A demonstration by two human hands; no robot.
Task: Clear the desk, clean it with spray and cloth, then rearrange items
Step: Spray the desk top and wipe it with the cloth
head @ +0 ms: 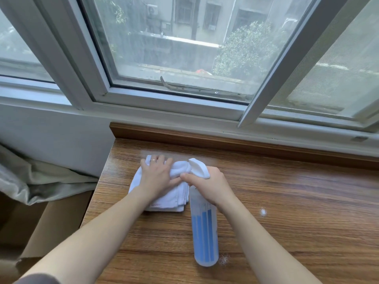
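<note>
table (287,201): wood-grain top, set against the wall under a window (184,48); a raised wooden lip runs along its far edge.
cloth (164,193): white, folded, laid flat on the table near its left edge; the far part is bunched up under the left hand.
left hand (158,175): placed palm-down on the cloth, fingers spread and fairly straight, pressing it onto the table; a ring is seen on one finger.
spray bottle (205,228): translucent, with blue liquid seen through its wall and a white spray head; it is held just beside the right edge of the cloth, base toward the camera and head pointing away toward the cloth. whether the base rests on the table cannot be told.
right hand (209,185): wrapped around the neck of the spray bottle just below the white head, fingers curled, thumb extended toward the left hand.
hands: close together, nearly touching above the cloth.
residue: two small white specks noted on the table, one right of the bottle (263,212), one by its base (224,259).
left of table: grey fabric (41,181) draped over a cardboard box (51,232).
</note>
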